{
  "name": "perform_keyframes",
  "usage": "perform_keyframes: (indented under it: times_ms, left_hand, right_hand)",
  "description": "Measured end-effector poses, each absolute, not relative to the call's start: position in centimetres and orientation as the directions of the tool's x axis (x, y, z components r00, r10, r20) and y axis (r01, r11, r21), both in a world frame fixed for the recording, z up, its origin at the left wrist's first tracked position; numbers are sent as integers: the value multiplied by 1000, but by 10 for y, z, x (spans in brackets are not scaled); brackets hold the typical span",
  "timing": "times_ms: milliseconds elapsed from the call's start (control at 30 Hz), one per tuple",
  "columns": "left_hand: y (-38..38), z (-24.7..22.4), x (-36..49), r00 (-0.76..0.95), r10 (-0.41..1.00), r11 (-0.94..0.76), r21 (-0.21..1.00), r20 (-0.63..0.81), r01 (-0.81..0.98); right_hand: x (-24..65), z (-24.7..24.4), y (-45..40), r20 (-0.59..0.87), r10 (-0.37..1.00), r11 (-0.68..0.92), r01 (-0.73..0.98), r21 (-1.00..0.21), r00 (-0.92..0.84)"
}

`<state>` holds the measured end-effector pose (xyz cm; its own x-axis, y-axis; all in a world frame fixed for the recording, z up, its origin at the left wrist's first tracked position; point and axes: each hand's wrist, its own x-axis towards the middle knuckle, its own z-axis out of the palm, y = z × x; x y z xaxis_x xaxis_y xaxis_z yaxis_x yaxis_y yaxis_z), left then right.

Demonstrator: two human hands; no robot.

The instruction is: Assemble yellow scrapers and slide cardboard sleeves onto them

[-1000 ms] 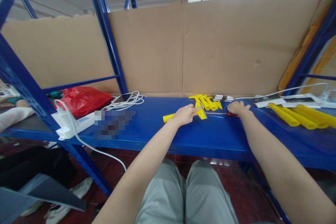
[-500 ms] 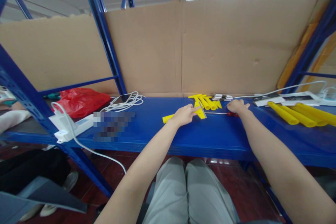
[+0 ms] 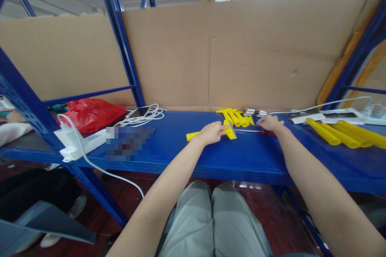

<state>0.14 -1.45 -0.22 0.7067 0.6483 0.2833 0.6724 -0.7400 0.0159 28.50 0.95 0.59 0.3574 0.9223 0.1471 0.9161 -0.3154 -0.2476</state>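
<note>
My left hand [image 3: 212, 132] is closed around a yellow scraper [image 3: 230, 130]. The scraper's handle end sticks out to the left of the hand, and its wide head with a thin metal blade faces right. My right hand [image 3: 270, 123] hovers just above a screwdriver [image 3: 267, 132] with a red handle, which lies on the blue shelf with its shaft toward the scraper. Thumb and finger of that hand are pinched together; whatever sits between them is too small to make out. Behind the hands lie several yellow scraper parts [image 3: 237, 117] and a bundle of white-and-black pieces [image 3: 255, 112].
Several yellow tubes [image 3: 346, 133] rest on the right of the blue shelf [image 3: 175, 156]. On the left are a power strip [image 3: 87, 144], coiled white cable [image 3: 147, 115] and a red plastic bag [image 3: 93, 114]. Cardboard [image 3: 169, 60] stands behind. Another person's sleeve [image 3: 13, 132] shows far left.
My right hand has lifted slightly from the screwdriver's handle and its fingers now pinch to the left of where they were. The left hand stays on the scraper, nearly unmoved.
</note>
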Motion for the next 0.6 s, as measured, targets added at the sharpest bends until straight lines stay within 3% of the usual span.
perform_keyframes:
  times_ms: [333, 500, 600]
  left_hand:
    - [-17, 0, 1, 698, 670, -724, 14, 253, 690]
    - [-18, 0, 1, 693, 674, -720, 17, 255, 694]
    - [-17, -1, 1, 699, 665, -728, 20, 263, 685]
  right_hand:
    - [289, -4, 22, 190, 925, -287, 932, -220, 329]
    - [287, -2, 23, 101, 924, -340, 912, -231, 370]
    - [281, 3, 19, 151, 908, -346, 904, -250, 390]
